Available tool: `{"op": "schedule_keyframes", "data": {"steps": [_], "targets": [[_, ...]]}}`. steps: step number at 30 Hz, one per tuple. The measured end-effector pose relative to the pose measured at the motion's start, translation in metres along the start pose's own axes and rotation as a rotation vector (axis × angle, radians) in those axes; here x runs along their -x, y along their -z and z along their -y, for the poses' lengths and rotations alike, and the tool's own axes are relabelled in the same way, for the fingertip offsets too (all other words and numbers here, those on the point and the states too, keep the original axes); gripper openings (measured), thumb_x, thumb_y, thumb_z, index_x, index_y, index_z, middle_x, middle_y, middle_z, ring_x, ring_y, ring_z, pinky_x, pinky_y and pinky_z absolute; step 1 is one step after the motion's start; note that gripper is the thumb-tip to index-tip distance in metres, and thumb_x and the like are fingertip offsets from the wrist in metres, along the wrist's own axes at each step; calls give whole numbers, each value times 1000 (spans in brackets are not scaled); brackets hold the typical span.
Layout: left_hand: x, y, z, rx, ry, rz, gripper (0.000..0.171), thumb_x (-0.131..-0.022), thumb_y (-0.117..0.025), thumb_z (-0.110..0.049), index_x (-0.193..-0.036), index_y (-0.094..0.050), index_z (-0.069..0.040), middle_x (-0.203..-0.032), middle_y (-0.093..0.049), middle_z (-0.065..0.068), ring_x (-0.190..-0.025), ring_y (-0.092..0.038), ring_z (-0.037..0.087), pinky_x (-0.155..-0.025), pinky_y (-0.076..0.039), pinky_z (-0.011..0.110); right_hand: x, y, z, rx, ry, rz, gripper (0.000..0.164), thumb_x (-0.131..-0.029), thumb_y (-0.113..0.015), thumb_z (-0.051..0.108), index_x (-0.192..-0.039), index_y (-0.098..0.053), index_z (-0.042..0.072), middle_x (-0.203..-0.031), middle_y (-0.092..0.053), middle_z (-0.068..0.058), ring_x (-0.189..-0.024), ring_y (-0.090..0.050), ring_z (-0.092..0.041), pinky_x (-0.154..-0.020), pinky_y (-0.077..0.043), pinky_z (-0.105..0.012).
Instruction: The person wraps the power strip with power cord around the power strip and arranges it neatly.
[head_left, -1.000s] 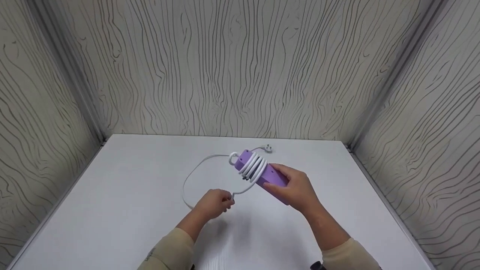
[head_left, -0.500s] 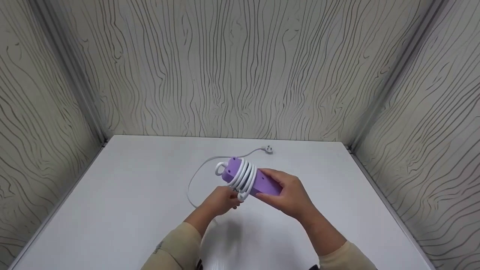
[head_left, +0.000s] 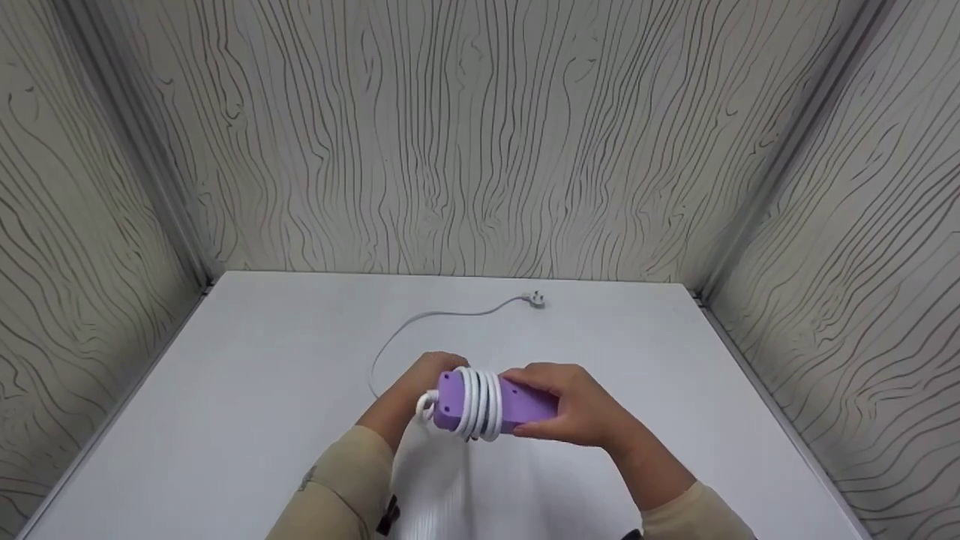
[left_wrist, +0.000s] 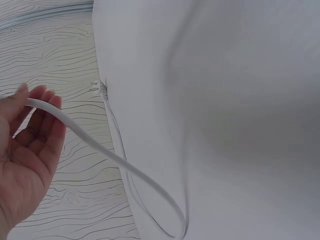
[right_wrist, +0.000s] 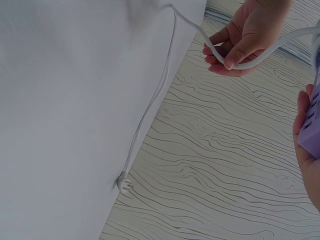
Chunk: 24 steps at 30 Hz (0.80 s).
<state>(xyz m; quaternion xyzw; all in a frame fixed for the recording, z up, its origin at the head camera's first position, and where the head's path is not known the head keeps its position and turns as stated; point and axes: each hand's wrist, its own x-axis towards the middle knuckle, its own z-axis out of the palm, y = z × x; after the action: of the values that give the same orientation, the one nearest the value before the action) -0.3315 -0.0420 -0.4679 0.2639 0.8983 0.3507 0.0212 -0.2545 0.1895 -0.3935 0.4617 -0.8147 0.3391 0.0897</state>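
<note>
Head view: right hand (head_left: 576, 405) grips one end of purple power strip (head_left: 529, 406), held above white table (head_left: 292, 337). White cord (head_left: 482, 405) wraps several turns around strip; small loop (head_left: 430, 395) at other end. Left hand (head_left: 435, 366) partly behind strip; wrist views show it pinching loose cord. Cord trails across table to pronged plug (head_left: 535, 300) near far edge.

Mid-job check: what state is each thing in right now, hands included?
Right hand: gripping the strip.
Left hand: pinching the cord.
Purple power strip: held up off the table.
White cord: partly wound around the strip; the rest loose, running through the left hand.
Plug: on the table, unplugged, prongs exposed.
</note>
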Motion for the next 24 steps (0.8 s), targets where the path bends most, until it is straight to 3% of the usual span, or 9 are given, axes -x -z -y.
{"op": "schedule_keyframes", "data": {"steps": [3,6,14,24], "targets": [[-1,3,-5,25,23,47,11,-87,-57,-14,-87,-68,-13,-80,-63,-4,-77,-57,13,-72,-46,32,-2,-4,1,4,73,56,51,-74,-74,36,-120,-59,17,-102,-63,5,-81,-55,-6,-65,-46,-19],[0,8,-11,16,5,40,11,-88,-57,-14,-89,-68,-15,-82,-62,-7,-77,-55,10,-72,-46,31,-3,-7,2,23,102,104,51,-74,-74,38,-119,-60,19,-100,-63,7,-79,-54,-4,-64,-44,-15],[2,23,-7,24,-38,-88,13,-89,-54,-10,-86,-67,-14,-83,-62,-6,-76,-54,10,-73,-46,31,2,-6,-7,64,68,127,49,-75,-73,39,-117,-61,19,-94,-62,8,-75,-51,-3,-62,-42,-14],[6,29,-8,33,2,-126,11,-89,-55,-12,-84,-65,-15,-81,-61,-5,-73,-51,11,-67,-44,29,7,-6,-15,74,-25,158,50,-73,-73,42,-118,-61,21,-97,-63,9,-77,-53,-3,-64,-46,-18]]}}
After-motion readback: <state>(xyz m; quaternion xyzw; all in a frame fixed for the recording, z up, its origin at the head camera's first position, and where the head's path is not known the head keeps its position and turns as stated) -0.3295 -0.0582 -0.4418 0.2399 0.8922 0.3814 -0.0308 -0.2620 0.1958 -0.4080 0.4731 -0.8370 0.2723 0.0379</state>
